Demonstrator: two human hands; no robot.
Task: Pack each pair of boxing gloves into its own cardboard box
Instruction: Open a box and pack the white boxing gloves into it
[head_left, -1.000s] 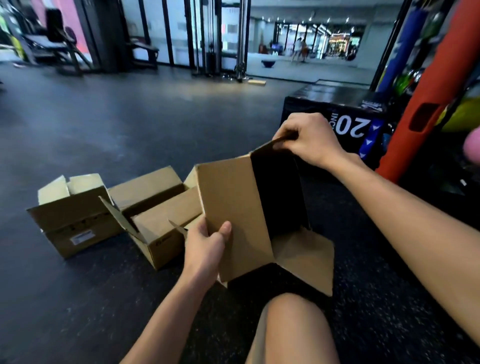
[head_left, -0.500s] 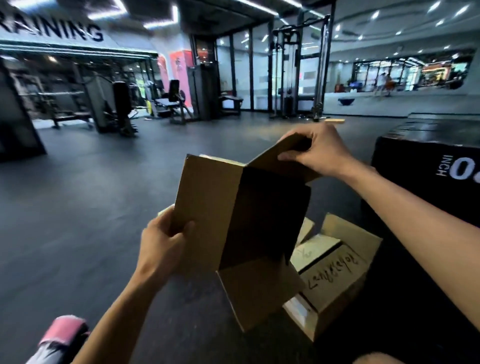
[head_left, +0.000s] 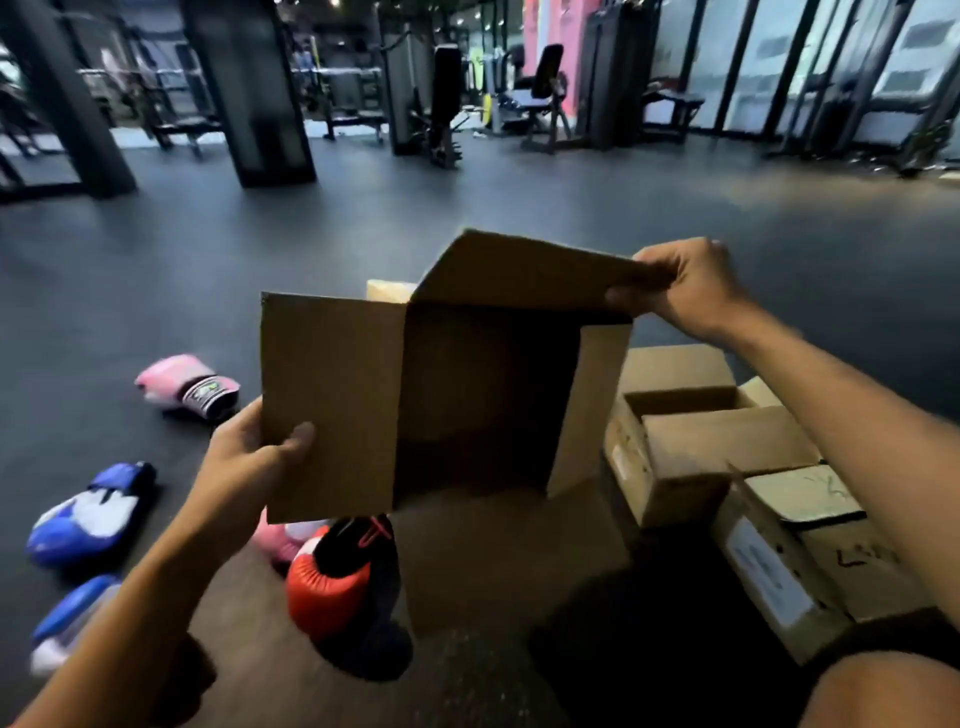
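Dark gym floor (head_left: 467, 202), black pillar (head_left: 249, 88), weight machines (head_left: 436, 98), bench (head_left: 670, 104), pink wall panel (head_left: 550, 31)

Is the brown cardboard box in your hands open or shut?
Open. The brown cardboard box has flaps spread out, and its dark inside shows.

The left hand (head_left: 244, 467) and right hand (head_left: 691, 291) are bare, as are the left forearm (head_left: 130, 597) and right forearm (head_left: 857, 415). Near right, dark fabric (head_left: 883, 636) edges a bare knee (head_left: 883, 696).
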